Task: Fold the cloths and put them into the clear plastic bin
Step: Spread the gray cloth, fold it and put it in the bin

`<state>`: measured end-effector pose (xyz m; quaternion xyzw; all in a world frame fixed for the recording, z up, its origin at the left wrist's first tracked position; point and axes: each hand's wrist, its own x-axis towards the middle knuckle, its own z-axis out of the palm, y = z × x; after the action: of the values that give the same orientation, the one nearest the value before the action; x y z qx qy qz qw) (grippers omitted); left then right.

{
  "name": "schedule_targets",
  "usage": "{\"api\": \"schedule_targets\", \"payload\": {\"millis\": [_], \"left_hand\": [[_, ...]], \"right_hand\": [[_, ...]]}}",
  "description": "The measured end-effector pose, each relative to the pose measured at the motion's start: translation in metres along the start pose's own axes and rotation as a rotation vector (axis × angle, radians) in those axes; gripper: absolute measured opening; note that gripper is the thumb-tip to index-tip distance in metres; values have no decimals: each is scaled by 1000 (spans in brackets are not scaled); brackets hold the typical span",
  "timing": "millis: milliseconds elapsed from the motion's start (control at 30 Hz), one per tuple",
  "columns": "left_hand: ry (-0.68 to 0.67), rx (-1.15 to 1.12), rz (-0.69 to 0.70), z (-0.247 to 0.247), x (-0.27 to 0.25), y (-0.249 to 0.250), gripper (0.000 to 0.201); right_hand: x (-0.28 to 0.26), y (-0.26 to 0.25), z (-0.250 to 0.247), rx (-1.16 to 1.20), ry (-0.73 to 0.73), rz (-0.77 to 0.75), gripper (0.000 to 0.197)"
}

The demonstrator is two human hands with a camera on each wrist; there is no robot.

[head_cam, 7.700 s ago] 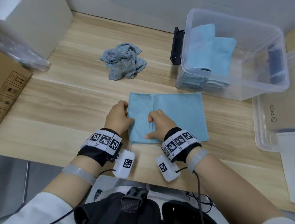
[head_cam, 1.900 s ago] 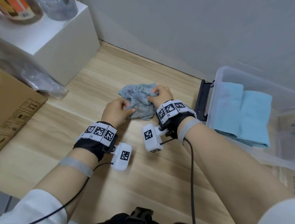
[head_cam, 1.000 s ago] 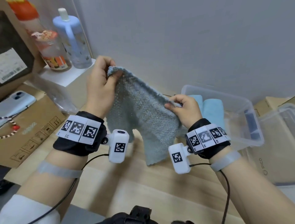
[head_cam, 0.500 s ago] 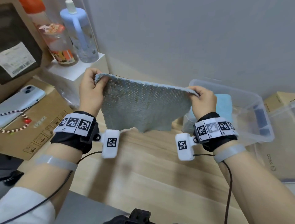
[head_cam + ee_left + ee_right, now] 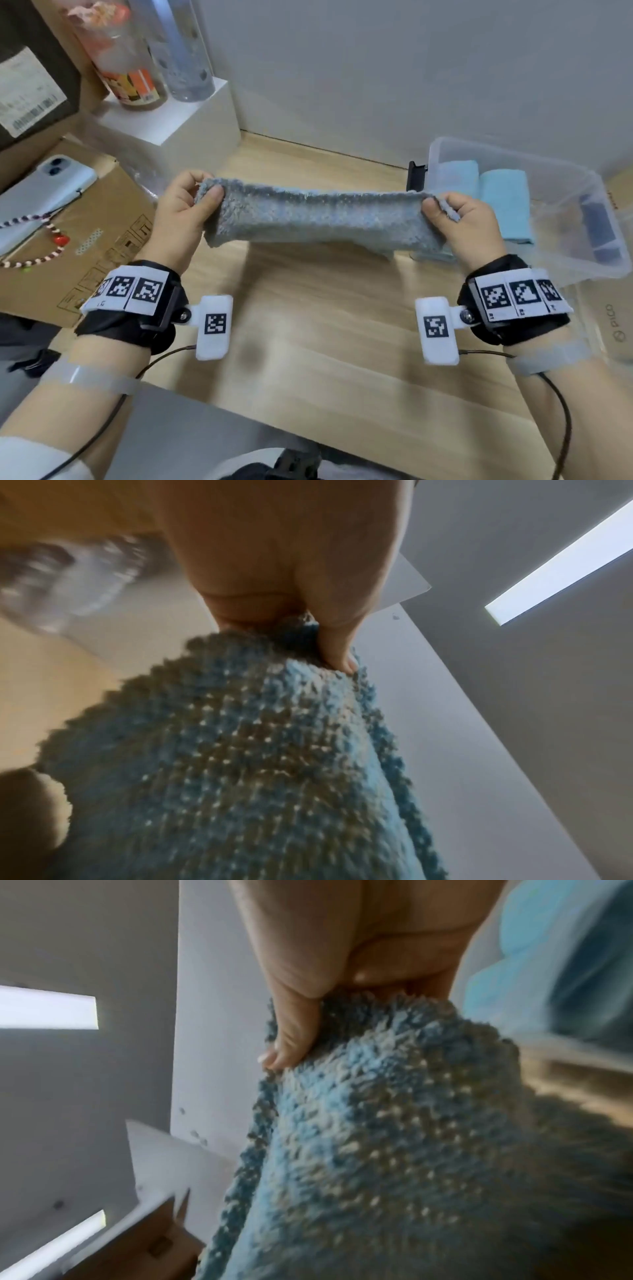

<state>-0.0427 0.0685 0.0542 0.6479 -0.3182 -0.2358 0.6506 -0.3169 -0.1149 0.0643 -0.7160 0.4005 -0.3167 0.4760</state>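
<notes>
A fuzzy grey-blue cloth (image 5: 318, 219) is stretched flat in the air above the wooden table (image 5: 329, 325). My left hand (image 5: 186, 209) pinches its left corner and my right hand (image 5: 455, 222) pinches its right corner. The left wrist view shows the thumb of my left hand (image 5: 329, 631) pressed on the cloth (image 5: 240, 764). In the right wrist view my right hand (image 5: 308, 1020) grips the knit cloth (image 5: 394, 1150). The clear plastic bin (image 5: 565, 192) stands at the right and holds folded light-blue cloths (image 5: 503, 202).
A white box (image 5: 171, 130) with bottles (image 5: 137, 51) stands at the back left. A cardboard box (image 5: 72, 246) at the left carries a phone (image 5: 44, 195) and a bead strap. A second clear container (image 5: 609, 318) sits at the right edge. A wall runs behind.
The cloth was lifted from the table, opened out between both hands, and is now held lower and flatter, nearly level. The head view has tipped down toward the table.
</notes>
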Motion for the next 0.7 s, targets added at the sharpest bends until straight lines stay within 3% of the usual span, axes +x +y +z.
{"api": "schedule_targets", "payload": {"millis": [67,167,267,400,567,700], "left_hand": [[-34,1,-107,-6,-18,-22,28],[-128,-30,-281,-10,-50,-52,9],[-194,69,-391,-8,-74,-76,15],[-219,162,-438,-12,-73,-93,18],[-146,150,-408,-12,-49,-109,18],[-140,316,-414,-9,-33,-128,16]], "right_hand": [[-19,24,6,-33,-145,106,25],[-51,60,18,-23,-333,321,30],[-78,92,28,-28,-427,466,30],[-80,113,35,-21,-378,531,25],[-54,102,50,-4,-213,472,34],[-30,120,65,-104,-122,504,37]]}}
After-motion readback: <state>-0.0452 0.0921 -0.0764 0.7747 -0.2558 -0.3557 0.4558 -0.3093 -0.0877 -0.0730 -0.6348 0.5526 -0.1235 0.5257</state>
